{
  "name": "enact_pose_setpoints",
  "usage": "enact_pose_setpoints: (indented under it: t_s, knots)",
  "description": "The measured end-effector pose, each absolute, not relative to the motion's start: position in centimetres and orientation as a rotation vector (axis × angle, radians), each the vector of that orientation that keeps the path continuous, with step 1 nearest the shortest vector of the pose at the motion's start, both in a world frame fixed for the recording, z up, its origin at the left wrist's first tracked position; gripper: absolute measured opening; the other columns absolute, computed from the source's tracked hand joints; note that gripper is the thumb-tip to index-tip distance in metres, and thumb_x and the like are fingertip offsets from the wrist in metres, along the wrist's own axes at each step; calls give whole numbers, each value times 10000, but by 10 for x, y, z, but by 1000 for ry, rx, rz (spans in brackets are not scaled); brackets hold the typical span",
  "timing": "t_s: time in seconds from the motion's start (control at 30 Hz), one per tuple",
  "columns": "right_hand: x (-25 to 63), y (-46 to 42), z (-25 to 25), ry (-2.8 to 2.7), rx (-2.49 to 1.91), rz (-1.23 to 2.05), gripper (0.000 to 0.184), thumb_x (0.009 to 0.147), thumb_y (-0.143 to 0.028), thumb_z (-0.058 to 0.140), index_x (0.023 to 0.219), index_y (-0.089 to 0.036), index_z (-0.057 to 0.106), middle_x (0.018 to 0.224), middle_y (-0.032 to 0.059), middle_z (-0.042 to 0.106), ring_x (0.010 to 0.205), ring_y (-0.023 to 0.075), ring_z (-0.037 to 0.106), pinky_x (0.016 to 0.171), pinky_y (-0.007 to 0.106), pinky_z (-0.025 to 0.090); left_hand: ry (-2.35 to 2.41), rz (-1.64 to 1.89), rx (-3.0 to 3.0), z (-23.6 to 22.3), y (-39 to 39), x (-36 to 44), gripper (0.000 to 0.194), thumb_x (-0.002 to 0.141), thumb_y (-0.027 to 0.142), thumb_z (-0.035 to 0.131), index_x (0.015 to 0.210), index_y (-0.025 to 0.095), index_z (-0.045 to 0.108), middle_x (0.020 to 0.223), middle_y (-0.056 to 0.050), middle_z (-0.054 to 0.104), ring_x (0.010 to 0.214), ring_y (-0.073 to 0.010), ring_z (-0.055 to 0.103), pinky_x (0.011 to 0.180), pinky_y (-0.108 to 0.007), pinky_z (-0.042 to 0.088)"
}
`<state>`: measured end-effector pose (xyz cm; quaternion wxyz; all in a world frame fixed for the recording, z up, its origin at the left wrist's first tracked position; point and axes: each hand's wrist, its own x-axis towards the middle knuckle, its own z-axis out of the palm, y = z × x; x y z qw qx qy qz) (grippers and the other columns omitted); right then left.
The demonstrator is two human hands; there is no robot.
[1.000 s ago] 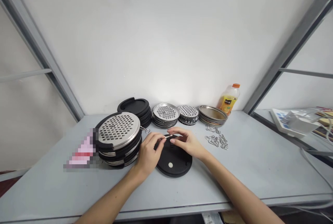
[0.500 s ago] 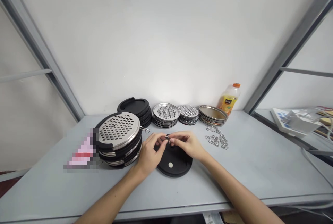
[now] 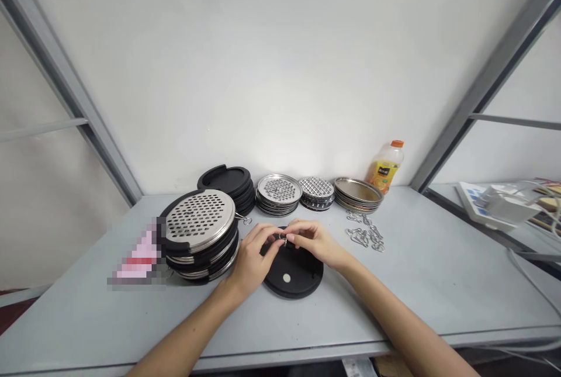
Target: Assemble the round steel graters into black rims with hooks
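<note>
A round black base [image 3: 293, 277] with a small silver stud lies flat on the grey table [image 3: 421, 283] in front of me. Both hands meet at its far edge. My left hand [image 3: 254, 254] and my right hand [image 3: 313, 239] pinch a small metal hook [image 3: 283, 239] between their fingertips, right at the base's rim. To the left stands a pile of assembled units [image 3: 199, 234], black rims under perforated steel discs, with a wire hook sticking out on its right side.
Along the wall stand stacks of black bases [image 3: 230, 181], perforated steel discs [image 3: 279, 192], domed perforated discs [image 3: 316, 191] and plain steel plates [image 3: 358, 193]. Loose metal hooks [image 3: 364, 234] lie right of my hands. An orange-juice bottle [image 3: 385, 168] stands behind. Metal frame posts flank the table.
My fingertips have closed together on the small hook and brought it down to the base's far rim; the right hand's fingers have curled in. Nothing else has moved.
</note>
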<state>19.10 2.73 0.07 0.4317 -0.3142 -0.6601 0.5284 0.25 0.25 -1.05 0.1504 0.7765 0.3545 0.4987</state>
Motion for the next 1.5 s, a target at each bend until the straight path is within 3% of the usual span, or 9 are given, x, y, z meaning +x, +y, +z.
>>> enact_pose_setpoints:
  t_s: [0.2, 0.4, 0.8, 0.97, 1.1, 1.2, 1.37, 1.5]
  knots:
    - [189, 24, 3, -1641, -761, 1455, 239, 792, -383, 669, 930, -194, 717, 912, 47, 688, 777, 151, 611, 699, 279, 502, 1014, 1419, 2221, -8, 2, 3, 151, 893, 166, 541, 1014, 217, 615, 954, -34, 626, 848, -162, 604, 747, -271, 498]
    - [189, 24, 1, -1646, -790, 1500, 261, 783, -386, 685, 925, -167, 702, 746, 34, 684, 727, 149, 626, 672, 270, 489, 1029, 1401, 2216, -8, 2, 3, 145, 892, 173, 545, 1016, 212, 610, 960, -35, 628, 848, -162, 604, 743, -267, 496]
    - [198, 30, 1, -1758, -782, 1455, 324, 820, -399, 647, 1031, -166, 725, 750, 35, 695, 682, 123, 595, 671, 264, 479, 1064, 1428, 2201, -13, 5, 3, 109, 900, 199, 538, 1000, 208, 580, 919, -26, 620, 807, -154, 596, 725, -280, 487]
    - [204, 36, 0, -1572, -893, 1390, 339, 776, -426, 682, 980, -159, 726, 744, 42, 705, 653, 126, 609, 653, 276, 483, 1202, 1292, 2310, -14, 7, 1, 261, 868, 220, 568, 1126, 200, 539, 1031, -63, 615, 964, -208, 583, 861, -362, 483]
    - [209, 42, 0, -1402, -966, 1303, 390, 748, -438, 703, 1020, -159, 705, 776, 57, 717, 661, 138, 630, 639, 279, 483, 1247, 1071, 2463, -18, 8, -1, 253, 854, 288, 590, 1085, 186, 596, 1154, -89, 610, 1150, -263, 516, 1002, -441, 414]
    - [211, 46, -2, -1316, -1021, 1266, 412, 733, -448, 708, 1017, -149, 706, 808, 86, 729, 727, 169, 656, 662, 293, 493, 1258, 900, 2487, -20, 6, -3, 364, 859, 377, 583, 1165, 179, 591, 1290, -100, 564, 1265, -283, 444, 1071, -463, 357]
    - [211, 49, -6, -1247, -1097, 1262, 397, 720, -445, 711, 982, -148, 715, 891, 105, 734, 788, 180, 661, 666, 285, 496, 1106, 579, 2585, -13, 2, -13, 713, 812, 525, 597, 1406, 186, 397, 1482, -106, 371, 1377, -300, 303, 1119, -461, 297]
    - [212, 50, -9, -1306, -1096, 1276, 417, 730, -451, 694, 1023, -154, 697, 939, 106, 731, 834, 192, 664, 683, 298, 505, 1091, 488, 2602, -10, 3, -16, 817, 771, 571, 613, 1440, 184, 346, 1516, -105, 304, 1401, -303, 251, 1132, -455, 267]
